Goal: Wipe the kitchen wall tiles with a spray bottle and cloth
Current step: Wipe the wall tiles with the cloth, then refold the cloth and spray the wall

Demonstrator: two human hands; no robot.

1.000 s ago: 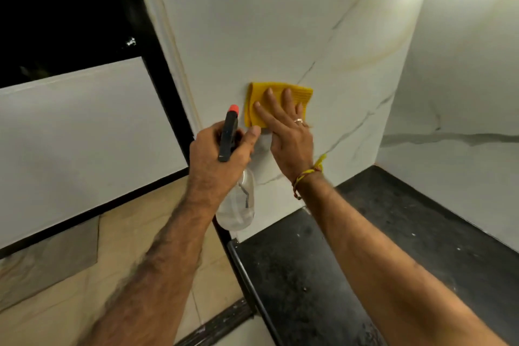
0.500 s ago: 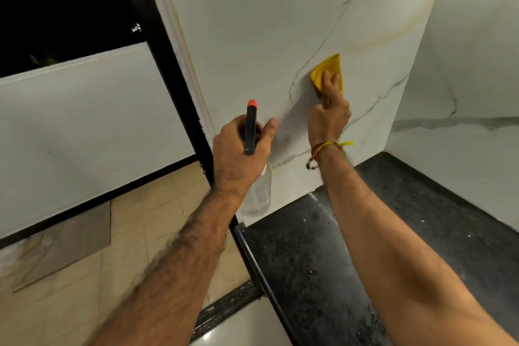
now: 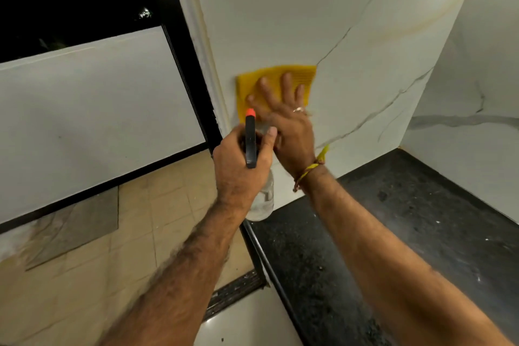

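A yellow cloth (image 3: 304, 76) lies spread flat against the white marble wall tile (image 3: 295, 14), close to the tile's left edge. My right hand (image 3: 286, 121) presses it to the wall with fingers apart. My left hand (image 3: 238, 168) is wrapped around the neck of a clear spray bottle (image 3: 262, 202) with a black trigger head and an orange nozzle tip (image 3: 250, 112). The bottle hangs upright just in front of the right wrist, nozzle toward the wall. The bottle's neck is hidden by my fingers.
A black speckled countertop (image 3: 393, 233) runs below the tiles to a corner with a second white tile wall (image 3: 477, 121) on the right. To the left are a dark window frame (image 3: 191, 64), a white panel (image 3: 84, 121) and beige floor tiles (image 3: 112, 261).
The right hand has swept the cloth from the upper right back down and left, and the cloth is spread flat again instead of bunched. The left hand with the bottle stays put.
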